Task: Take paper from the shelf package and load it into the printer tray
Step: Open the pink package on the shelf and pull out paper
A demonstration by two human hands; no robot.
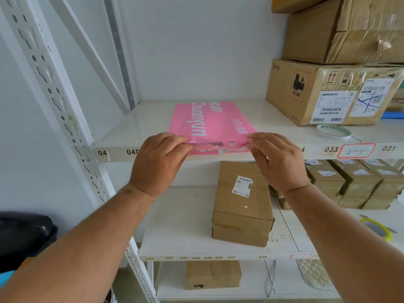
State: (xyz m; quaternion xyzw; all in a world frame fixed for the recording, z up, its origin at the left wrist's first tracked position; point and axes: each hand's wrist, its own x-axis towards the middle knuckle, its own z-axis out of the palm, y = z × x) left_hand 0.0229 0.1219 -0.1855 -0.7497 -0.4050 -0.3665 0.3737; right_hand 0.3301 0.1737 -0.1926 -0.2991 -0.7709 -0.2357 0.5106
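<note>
A pink paper package (209, 123) with white lettering lies flat on the upper white shelf (135, 132), its torn near end hanging over the shelf's front edge. My left hand (159, 162) pinches the left corner of that torn end. The right corner is pinched by my right hand (277, 160). Both hands are at the shelf's front edge, fingers curled onto the wrapper. No printer or tray is in view.
Cardboard boxes (328, 92) are stacked at the right of the upper shelf, with a tape roll (333, 131) in front. A brown box (242, 204) sits on the shelf below, several small boxes (358, 182) to its right. A dark object (24, 232) is at lower left.
</note>
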